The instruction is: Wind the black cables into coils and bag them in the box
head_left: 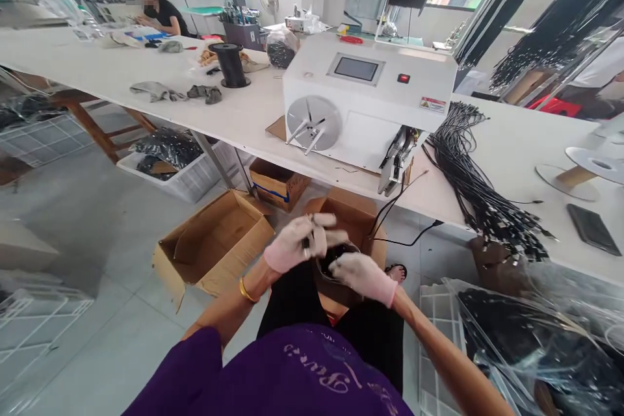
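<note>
My left hand (301,244), in a whitish glove with a pink cuff, is raised over my lap. Its fingers are partly curled and smeared by motion, and a small dark thing shows among them that I cannot make out. Beside it, my right hand (363,276), gloved alike, is at the rim of a round container (327,273) between my knees. The right fingers point left over dark contents; blur hides whether they grip anything. Above my hands, the white machine (363,101) carries a round winding disc (314,123) with pegs. A thin black cable (390,211) hangs below its metal head.
Open cardboard boxes (214,244) stand on the floor under the table (253,101). A bundle of black cables (463,162) lies right of the machine, near a phone (593,229). A black spool (231,65) stands left. A crate of bagged parts (531,331) is at my right.
</note>
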Action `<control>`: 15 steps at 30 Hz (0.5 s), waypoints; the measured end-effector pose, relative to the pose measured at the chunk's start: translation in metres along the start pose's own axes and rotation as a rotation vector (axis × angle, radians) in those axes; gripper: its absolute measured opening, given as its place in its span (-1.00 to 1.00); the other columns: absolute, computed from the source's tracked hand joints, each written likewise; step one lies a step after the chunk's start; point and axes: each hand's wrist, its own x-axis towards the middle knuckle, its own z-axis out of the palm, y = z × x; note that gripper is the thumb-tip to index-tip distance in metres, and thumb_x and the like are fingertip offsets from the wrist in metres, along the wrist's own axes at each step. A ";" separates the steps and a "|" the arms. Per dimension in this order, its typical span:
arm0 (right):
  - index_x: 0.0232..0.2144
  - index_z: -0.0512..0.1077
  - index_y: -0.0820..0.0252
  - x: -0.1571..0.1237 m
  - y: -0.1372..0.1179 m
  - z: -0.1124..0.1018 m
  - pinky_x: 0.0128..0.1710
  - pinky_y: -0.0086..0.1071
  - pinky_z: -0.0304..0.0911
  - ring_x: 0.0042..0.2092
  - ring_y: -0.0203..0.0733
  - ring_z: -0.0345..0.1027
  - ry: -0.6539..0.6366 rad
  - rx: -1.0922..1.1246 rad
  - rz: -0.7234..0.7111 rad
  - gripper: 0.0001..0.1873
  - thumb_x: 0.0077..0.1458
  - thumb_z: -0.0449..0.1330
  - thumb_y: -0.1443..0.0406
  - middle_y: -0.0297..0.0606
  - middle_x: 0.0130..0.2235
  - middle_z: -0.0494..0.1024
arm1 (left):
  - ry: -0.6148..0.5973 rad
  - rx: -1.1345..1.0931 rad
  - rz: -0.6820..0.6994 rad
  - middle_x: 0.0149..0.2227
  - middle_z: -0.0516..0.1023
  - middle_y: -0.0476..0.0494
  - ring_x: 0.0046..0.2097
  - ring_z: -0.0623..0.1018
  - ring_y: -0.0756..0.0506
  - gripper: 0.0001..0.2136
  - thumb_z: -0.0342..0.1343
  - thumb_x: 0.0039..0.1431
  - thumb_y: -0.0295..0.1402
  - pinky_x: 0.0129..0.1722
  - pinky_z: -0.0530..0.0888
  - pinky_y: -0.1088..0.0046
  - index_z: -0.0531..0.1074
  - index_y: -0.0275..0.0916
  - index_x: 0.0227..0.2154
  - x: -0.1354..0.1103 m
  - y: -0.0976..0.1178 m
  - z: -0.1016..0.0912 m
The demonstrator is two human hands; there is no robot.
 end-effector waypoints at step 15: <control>-0.37 0.52 0.20 -0.001 0.014 -0.011 -0.36 -0.44 0.21 -0.36 -0.29 0.31 0.029 0.347 0.184 -0.68 0.09 0.14 0.08 -0.34 -0.39 0.51 | -0.065 0.413 -0.133 -0.40 0.60 -0.15 -0.05 0.53 -0.18 -0.48 0.26 0.00 -0.19 0.07 0.33 0.26 0.40 -0.32 0.02 0.018 -0.011 -0.015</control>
